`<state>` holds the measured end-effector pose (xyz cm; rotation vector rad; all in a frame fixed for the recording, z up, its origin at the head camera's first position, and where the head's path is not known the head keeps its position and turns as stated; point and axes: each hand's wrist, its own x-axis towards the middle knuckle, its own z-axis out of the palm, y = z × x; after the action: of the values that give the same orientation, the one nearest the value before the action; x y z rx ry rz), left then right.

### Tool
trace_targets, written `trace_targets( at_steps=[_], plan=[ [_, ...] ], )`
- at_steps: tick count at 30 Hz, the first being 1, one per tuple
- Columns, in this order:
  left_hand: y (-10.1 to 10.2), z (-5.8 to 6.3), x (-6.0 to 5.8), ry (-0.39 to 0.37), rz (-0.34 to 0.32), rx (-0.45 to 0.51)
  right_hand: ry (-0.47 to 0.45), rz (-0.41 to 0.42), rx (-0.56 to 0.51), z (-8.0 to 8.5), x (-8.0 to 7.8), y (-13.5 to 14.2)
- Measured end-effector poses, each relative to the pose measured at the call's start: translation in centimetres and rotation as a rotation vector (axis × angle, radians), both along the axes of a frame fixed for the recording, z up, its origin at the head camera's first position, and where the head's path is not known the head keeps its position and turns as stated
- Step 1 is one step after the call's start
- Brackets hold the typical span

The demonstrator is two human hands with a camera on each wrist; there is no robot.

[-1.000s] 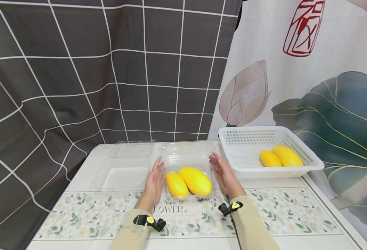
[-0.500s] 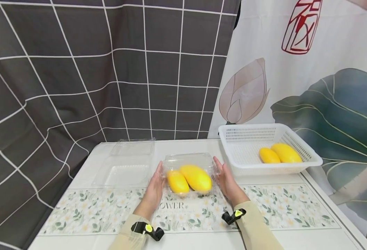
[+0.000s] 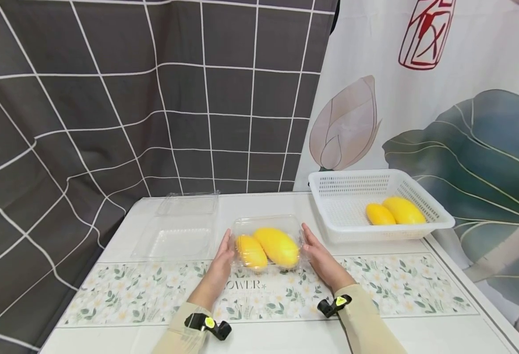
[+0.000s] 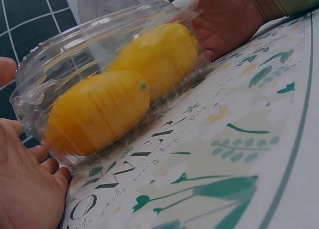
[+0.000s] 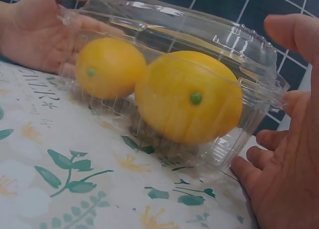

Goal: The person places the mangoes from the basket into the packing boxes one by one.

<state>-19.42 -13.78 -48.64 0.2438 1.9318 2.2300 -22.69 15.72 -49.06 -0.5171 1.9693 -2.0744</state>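
Observation:
A clear plastic clamshell box (image 3: 266, 222) stands on the table with its lid down over two yellow mangoes. The smaller mango (image 3: 251, 252) lies on the left, the larger mango (image 3: 277, 247) leans beside it on the right. At the box's left wall is my left hand (image 3: 220, 263), its fingers touching the side. My right hand (image 3: 320, 256) rests against the opposite wall in the same way. Both wrist views show the thumbs raised off the plastic and the fingers loosely extended along the sides. Green stem ends show on the mangoes (image 4: 102, 112) in the left wrist view.
A second clear clamshell box (image 3: 177, 242) lies left with its lid folded back. At the back right stands a white perforated basket (image 3: 343, 209) holding two more mangoes (image 3: 403, 211). A floral strip (image 3: 153, 295) crosses the white table (image 3: 264, 339). Curtains hang behind.
The box's lid, folded back one second ago, has come down over the mangoes. My hands have moved in against the box's sides and have barely shifted in the last half second.

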Motion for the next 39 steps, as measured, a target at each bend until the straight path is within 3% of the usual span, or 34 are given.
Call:
trace_targets(
  at_steps=[11,16,20,23,28,31,36,39],
  plan=[
    [0.1,-0.3,0.3,-0.021,0.078,-0.090,-0.070,-0.008,-0.067,0.1,0.5,0.5],
    [0.4,-0.6,0.3,-0.033,0.179,-0.150,-0.115,-0.091,-0.052,-0.1,0.5,0.5],
    [1.1,-0.5,-0.1,-0.056,0.267,-0.228,-0.089,-0.232,0.079,-0.1,0.1,0.0],
    [1.6,-0.4,-0.7,-0.051,0.326,-0.309,0.009,-0.351,0.321,-0.2,-0.5,-0.7],
    [3.0,-0.2,-2.2,0.036,0.424,-0.468,0.185,-0.480,0.692,-0.4,-1.4,-1.5],
    [4.1,-0.2,-3.1,0.063,0.462,-0.593,0.221,-0.514,0.768,-0.4,-1.9,-1.7],
    [5.2,-0.4,-4.0,0.044,0.497,-0.837,0.232,-0.553,0.837,-0.2,-2.4,-1.9],
    [5.3,-0.6,-4.3,0.057,0.508,-0.892,0.232,-0.557,0.874,-0.3,-2.7,-2.2]
  ],
)
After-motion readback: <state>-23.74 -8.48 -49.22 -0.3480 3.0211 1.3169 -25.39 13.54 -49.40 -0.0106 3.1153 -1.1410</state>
